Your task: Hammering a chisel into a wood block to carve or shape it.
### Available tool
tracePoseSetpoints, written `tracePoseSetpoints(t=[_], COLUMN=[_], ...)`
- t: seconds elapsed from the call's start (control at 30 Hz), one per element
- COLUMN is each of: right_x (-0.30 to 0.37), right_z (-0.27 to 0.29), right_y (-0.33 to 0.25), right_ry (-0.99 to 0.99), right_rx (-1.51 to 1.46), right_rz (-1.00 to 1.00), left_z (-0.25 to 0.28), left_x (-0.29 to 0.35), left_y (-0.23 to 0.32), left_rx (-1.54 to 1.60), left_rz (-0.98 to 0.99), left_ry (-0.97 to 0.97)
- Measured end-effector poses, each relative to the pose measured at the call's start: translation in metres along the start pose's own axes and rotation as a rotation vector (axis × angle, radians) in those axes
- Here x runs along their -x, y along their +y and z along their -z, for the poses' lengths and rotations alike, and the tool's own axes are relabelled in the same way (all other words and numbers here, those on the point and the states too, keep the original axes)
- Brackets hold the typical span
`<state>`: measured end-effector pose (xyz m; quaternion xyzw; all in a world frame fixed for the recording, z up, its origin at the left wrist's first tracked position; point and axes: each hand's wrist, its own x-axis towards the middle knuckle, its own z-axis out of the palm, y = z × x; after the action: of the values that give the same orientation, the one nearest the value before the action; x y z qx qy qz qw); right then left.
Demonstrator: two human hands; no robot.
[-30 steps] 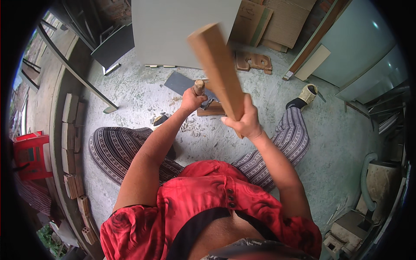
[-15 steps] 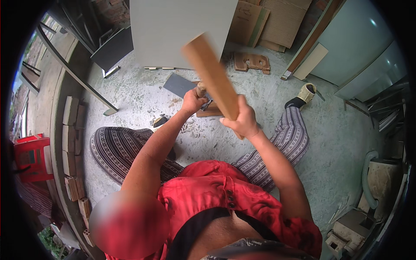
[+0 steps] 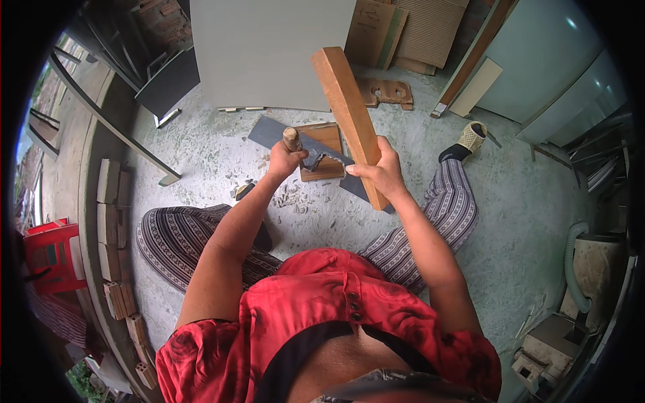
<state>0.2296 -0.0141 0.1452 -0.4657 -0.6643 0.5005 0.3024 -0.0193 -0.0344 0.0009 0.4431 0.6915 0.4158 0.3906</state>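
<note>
My left hand (image 3: 285,163) is closed around a chisel (image 3: 291,139), whose round wooden handle pokes out above the fist. The chisel's lower end is down at a dark grey flat slab (image 3: 269,132), beside a jagged cut-out; its exact tip is hard to make out. That slab lies slantwise across a brown wooden board (image 3: 326,173) on the floor. In my right hand (image 3: 384,173) is a thick wooden beam (image 3: 346,107), gripped near its lower end and raised over the slab's right part, which it partly hides.
Small grey chips (image 3: 289,198) litter the concrete floor between my outstretched legs. A large pale panel (image 3: 269,54) stands beyond the board, with cardboard (image 3: 430,30) and a broken brown piece (image 3: 386,93) to its right. Bricks (image 3: 109,181) line the left ledge, near a red plastic chair (image 3: 57,258).
The wooden beam, blurred before, has swung rightward and stands steeper, uncovering more of the slab and board. My left hand still grips the chisel, its handle now tilted slightly leftward.
</note>
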Motion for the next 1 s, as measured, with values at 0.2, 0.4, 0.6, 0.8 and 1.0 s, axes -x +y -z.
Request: tracePoseSetpoints(t=[0.2, 0.4, 0.6, 0.8, 1.0], right_x=[0.006, 0.005, 0.005, 0.013, 0.001], right_z=[-0.007, -0.022, -0.017, -0.026, -0.021], right_y=[-0.021, 0.001, -0.018, -0.021, 0.002], right_ry=[0.093, -0.156, -0.164, 0.002, -0.203], right_rx=[-0.056, 0.481, 0.346, -0.002, 0.529], right_rz=[0.322, 0.075, 0.145, 0.405, 0.014], left_z=[-0.003, -0.006, -0.009, -0.008, -0.007], left_x=[0.009, 0.01, 0.003, 0.003, 0.004], left_y=[0.021, 0.026, -0.001, 0.011, 0.004], left_rx=[-0.048, 0.026, 0.049, -0.03, 0.047], left_rz=[0.064, 0.059, 0.001, 0.081, 0.059], left_ry=[-0.022, -0.066, -0.02, -0.048, -0.049])
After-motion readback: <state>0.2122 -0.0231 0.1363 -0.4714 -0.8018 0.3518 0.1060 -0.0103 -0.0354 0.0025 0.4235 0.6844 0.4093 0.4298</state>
